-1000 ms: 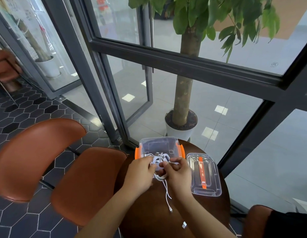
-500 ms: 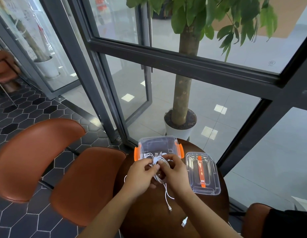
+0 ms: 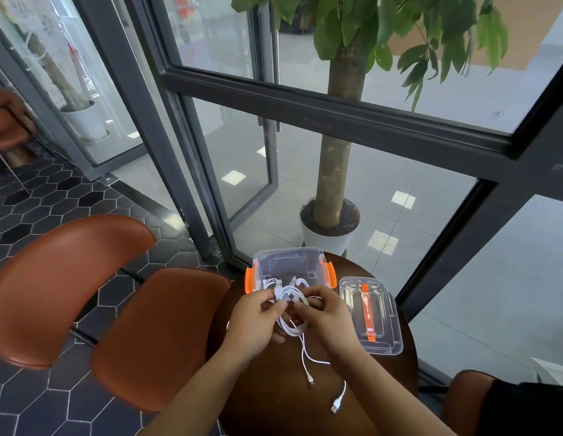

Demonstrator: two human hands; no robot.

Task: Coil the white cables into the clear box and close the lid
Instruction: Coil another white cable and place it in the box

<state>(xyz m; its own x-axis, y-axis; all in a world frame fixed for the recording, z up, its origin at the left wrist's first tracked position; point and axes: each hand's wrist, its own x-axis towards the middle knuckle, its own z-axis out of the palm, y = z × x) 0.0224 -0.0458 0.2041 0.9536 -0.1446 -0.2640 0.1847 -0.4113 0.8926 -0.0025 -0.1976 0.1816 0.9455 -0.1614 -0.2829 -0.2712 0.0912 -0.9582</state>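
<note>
both hands, left [image 3: 255, 322] and right [image 3: 329, 316], pinch the coil [image 3: 291, 305] at lower centre, just below the open box [image 3: 289, 265], tails [image 3: 308, 363] trailing down-frame, lid [image 3: 373, 316] nearer the right hand.

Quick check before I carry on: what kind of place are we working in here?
Probably a cafe or a building's lounge corner, not a workshop. A small round wooden table stands against glass walls with dark frames, brown moulded chairs sit on hexagon floor tiles, and a potted tree stands beyond the glass.
</note>
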